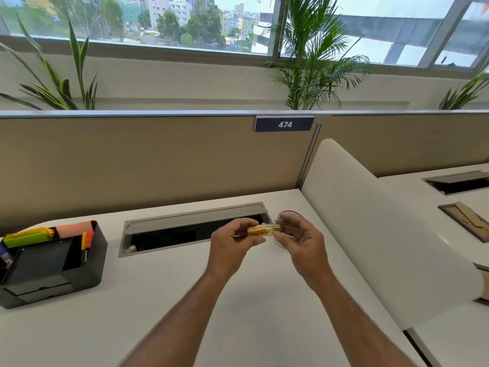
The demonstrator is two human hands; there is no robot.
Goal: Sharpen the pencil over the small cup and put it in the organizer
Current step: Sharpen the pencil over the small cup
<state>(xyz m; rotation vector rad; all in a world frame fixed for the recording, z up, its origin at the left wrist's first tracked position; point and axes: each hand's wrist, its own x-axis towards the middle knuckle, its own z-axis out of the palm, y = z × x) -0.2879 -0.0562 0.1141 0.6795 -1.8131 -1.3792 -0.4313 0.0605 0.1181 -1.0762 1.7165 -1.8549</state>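
Note:
Both hands meet above the white desk (164, 300). Between them is a small yellow translucent sharpener (264, 230), held level. My left hand (232, 242) pinches its left end and my right hand (301, 237) pinches its right end. The pencil is hidden; I cannot tell whether it is inside either hand. The small cup (291, 213), with a pinkish rim, stands just behind and under my right hand, mostly covered. The black organizer (87, 268) sits at the desk's left edge, far from both hands, holding bright green, orange and pink items.
An open grey cable tray (193, 229) lies in the desk behind my hands. A beige partition (158, 160) with a "474" label closes the back. A white curved divider (370, 221) rises on the right, with another desk beyond it.

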